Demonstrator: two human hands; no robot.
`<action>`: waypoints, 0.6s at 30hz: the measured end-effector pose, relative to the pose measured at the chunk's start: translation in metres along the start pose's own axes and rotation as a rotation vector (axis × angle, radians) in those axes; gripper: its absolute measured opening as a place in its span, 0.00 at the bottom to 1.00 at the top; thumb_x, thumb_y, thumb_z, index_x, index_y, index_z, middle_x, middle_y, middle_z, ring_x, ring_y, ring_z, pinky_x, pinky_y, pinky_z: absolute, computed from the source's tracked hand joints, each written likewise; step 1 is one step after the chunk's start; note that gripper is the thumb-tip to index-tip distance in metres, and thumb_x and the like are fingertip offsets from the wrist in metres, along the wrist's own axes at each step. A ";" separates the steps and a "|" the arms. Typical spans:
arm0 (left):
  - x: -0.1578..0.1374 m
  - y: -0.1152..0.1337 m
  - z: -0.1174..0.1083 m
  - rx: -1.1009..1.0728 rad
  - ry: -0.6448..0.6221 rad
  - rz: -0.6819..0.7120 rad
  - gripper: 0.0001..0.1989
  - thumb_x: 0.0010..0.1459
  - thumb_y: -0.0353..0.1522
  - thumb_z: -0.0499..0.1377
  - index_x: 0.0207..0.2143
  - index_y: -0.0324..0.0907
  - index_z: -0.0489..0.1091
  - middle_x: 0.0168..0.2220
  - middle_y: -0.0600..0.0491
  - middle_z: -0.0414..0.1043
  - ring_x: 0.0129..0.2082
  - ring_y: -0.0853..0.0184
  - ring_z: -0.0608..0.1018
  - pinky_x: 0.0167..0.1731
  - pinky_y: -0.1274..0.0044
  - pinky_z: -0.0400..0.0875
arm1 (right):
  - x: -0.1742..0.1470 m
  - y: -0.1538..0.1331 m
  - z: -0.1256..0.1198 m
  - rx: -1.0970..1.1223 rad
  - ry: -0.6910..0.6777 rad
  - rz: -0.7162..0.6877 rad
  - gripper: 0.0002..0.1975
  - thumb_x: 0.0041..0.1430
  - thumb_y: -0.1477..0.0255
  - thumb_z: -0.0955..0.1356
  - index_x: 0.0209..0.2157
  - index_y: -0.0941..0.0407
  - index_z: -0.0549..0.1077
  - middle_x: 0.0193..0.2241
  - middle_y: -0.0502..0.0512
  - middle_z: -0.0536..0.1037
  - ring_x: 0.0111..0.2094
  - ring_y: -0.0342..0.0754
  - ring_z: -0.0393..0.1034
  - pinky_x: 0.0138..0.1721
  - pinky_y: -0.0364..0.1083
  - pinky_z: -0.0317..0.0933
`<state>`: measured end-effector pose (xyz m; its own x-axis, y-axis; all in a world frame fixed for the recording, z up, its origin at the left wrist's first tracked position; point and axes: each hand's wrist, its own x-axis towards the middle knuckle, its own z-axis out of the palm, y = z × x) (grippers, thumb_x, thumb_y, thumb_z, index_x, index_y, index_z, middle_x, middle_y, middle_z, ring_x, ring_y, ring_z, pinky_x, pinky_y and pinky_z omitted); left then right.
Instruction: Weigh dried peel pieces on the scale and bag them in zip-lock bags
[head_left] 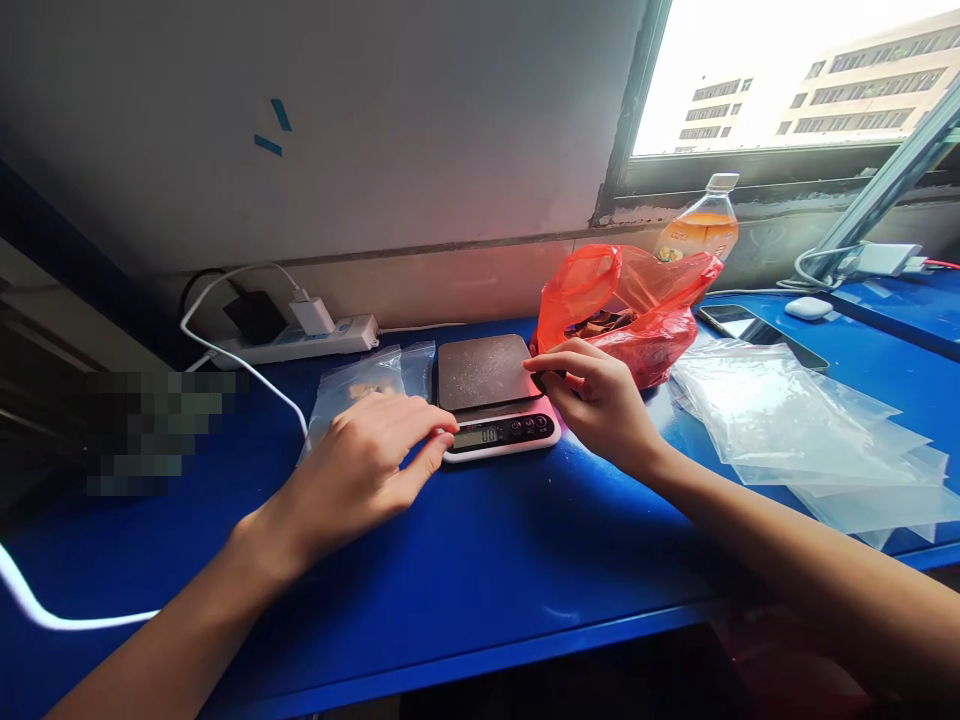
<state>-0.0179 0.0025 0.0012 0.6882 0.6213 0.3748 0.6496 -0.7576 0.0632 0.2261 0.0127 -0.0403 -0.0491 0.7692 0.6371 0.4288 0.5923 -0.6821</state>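
A kitchen scale with a dark weighing plate and a white rim stands in front of me. Its display seems to read 0.0, and pale crumbs dot the plate. My left hand is closed at the scale's left front corner, fingertips pinched beside the display; whether anything is between them is hidden. By the plate's right edge, my right hand pinches a small dark piece, mostly covered by the fingers. Just behind that hand sits an open red plastic bag with dark pieces inside.
Zip bags with brownish bits lie left of the scale. Several clear zip bags are stacked at the right, near a phone and a white earphone case. A drink bottle and a power strip stand along the wall.
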 end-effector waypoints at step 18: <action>0.002 -0.001 -0.004 0.025 -0.015 -0.035 0.12 0.64 0.35 0.50 0.38 0.44 0.72 0.37 0.54 0.77 0.38 0.64 0.78 0.41 0.72 0.67 | -0.002 -0.005 0.001 0.057 0.061 -0.033 0.08 0.59 0.75 0.66 0.35 0.56 0.78 0.34 0.55 0.76 0.34 0.44 0.72 0.36 0.44 0.68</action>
<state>-0.0183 0.0033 0.0051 0.6693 0.6506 0.3588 0.6814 -0.7300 0.0524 0.2226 0.0086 -0.0380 -0.0066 0.7344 0.6787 0.3760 0.6307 -0.6788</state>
